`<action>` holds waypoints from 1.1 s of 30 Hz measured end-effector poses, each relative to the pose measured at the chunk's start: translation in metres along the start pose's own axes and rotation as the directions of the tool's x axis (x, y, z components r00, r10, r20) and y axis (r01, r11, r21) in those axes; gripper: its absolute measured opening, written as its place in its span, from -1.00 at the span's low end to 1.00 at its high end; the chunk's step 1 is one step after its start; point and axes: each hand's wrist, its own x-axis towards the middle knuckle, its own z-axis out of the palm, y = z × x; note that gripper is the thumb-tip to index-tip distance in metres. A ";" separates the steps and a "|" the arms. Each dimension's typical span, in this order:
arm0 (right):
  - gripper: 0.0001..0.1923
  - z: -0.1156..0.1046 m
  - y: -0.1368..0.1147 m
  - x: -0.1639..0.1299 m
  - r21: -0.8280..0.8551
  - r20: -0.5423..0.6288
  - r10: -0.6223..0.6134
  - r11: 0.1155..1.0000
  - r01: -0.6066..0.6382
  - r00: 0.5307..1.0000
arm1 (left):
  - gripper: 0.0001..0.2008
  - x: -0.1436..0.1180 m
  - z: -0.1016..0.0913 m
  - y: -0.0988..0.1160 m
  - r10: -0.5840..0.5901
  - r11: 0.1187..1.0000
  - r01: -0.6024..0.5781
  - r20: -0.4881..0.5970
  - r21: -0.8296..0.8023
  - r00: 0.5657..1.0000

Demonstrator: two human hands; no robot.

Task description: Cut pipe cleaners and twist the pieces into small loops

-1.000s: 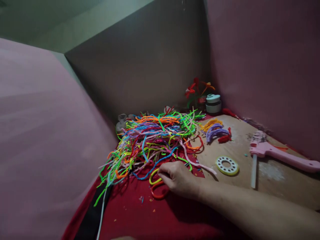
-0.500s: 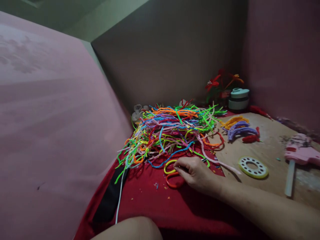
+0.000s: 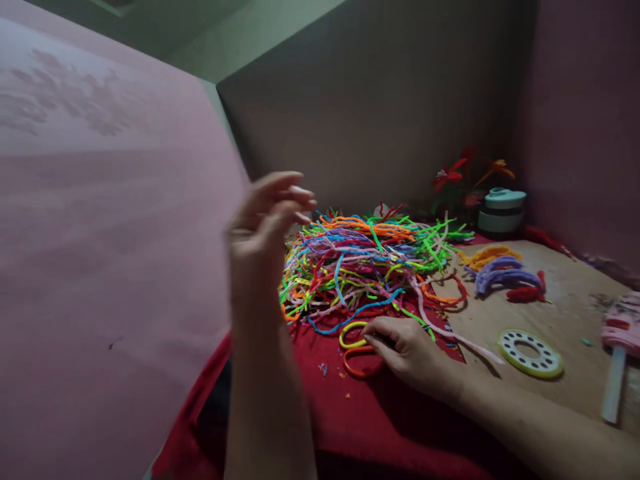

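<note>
On the red cloth (image 3: pixel 350 427): a person is sitting in a corner between pinkish panels, both bare arms reaching forward over the work.
Pile: a big tangle of pipe cleaners (image 3: pixel 365 267) in many colours is lying against the back wall, spreading from the cloth toward the brown board (image 3: pixel 565 320) on the right.
Left hand (image 3: pixel 263 230): it is hovering raised in the air, blurred, just left of the pile; the fingers are curling loosely and partly spread, holding nothing that I can make out.
Right hand (image 3: pixel 407 350): it is resting low on the cloth, palm down, fingers bent onto the scissor handles (the blades are hidden under it, so I cannot tell whether it is truly gripping them).
Scissors (image 3: pixel 357 350): the yellow and orange handle loops are lying flat at the pile's near edge, touching the right fingertips and pointing left; the long axis seems to be running left to right under that hand, which is far nearer than the raised left.
Small things on the board: a pale ring with holes (image 3: pixel 531 353), bent purple pieces (image 3: pixel 503 277), a pink glue gun (image 3: pixel 623 330) at the frame's edge.
</note>
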 end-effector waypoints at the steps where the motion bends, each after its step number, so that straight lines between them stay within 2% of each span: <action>1: -0.84 -0.001 0.000 0.000 0.000 -0.004 0.003 1.000 -0.003 1.000 | -0.54 0.002 0.006 -0.011 0.058 0.995 -0.059 0.021 0.080 0.998; 3: -0.83 -0.002 0.000 0.001 -0.001 -0.017 0.013 1.000 -0.013 1.000 | -0.39 0.004 0.024 -0.040 0.132 0.920 -0.169 0.127 0.353 0.983; 4: -0.83 -0.003 -0.001 0.002 -0.002 -0.022 0.018 1.000 -0.018 1.000 | -0.35 0.003 0.034 -0.055 0.123 0.851 -0.202 0.189 0.484 0.974; 5: -0.83 -0.004 -0.001 0.003 -0.001 -0.026 0.023 1.000 -0.023 0.999 | -0.34 0.001 0.044 -0.068 0.066 0.765 -0.207 0.246 0.610 0.967; 7: -0.82 -0.004 -0.001 0.004 -0.001 -0.033 0.029 1.000 -0.029 0.999 | -0.41 -0.006 0.056 -0.087 0.028 0.748 -0.214 0.291 0.629 0.956; 9: -0.83 -0.005 -0.001 0.004 -0.005 -0.042 0.031 0.999 -0.031 0.999 | -0.44 -0.011 0.057 -0.093 0.026 0.749 -0.216 0.297 0.626 0.954; 12: -0.83 -0.005 -0.001 0.002 -0.006 -0.044 0.031 0.999 -0.031 0.999 | -0.56 -0.008 0.033 -0.088 0.038 0.757 -0.171 0.219 0.631 0.975; 13: -0.83 -0.005 -0.001 0.002 -0.004 -0.041 0.031 1.000 -0.031 0.999 | -0.59 -0.004 0.020 -0.088 0.023 0.755 -0.123 0.161 0.644 0.987; 15: -0.83 -0.004 -0.002 0.001 0.002 -0.040 0.028 1.000 -0.028 0.999 | -0.64 0.006 -0.006 -0.096 -0.075 0.719 0.050 0.005 0.693 0.997; 17: -0.83 -0.004 -0.002 0.001 0.006 -0.045 0.026 1.000 -0.025 0.999 | -0.68 0.014 -0.028 -0.113 -0.242 0.629 0.251 -0.122 0.735 0.963; 19: -0.83 -0.004 -0.002 0.001 0.008 -0.047 0.017 1.000 -0.016 0.999 | -0.74 0.018 -0.040 -0.133 -0.378 0.536 0.379 -0.186 0.755 0.907; 22: -0.83 -0.003 -0.003 0.001 0.004 -0.042 -0.009 1.000 0.009 0.999 | -0.68 0.018 -0.041 -0.158 -0.495 0.412 0.475 -0.246 0.777 0.833; 25: -0.83 -0.003 -0.003 0.000 0.011 -0.053 -0.024 1.000 0.024 0.998 | -0.65 0.016 -0.034 -0.168 -0.530 0.352 0.507 -0.279 0.787 0.801; 29: -0.84 -0.004 -0.003 0.001 0.023 -0.055 -0.028 0.999 0.029 0.998 | -0.65 0.012 -0.032 -0.174 -0.501 0.376 0.506 -0.290 0.776 0.816; 33: -0.85 -0.004 -0.001 0.002 0.018 -0.053 -0.046 0.999 0.047 0.998 | -0.70 0.010 -0.036 -0.178 -0.381 0.493 0.486 -0.323 0.722 0.866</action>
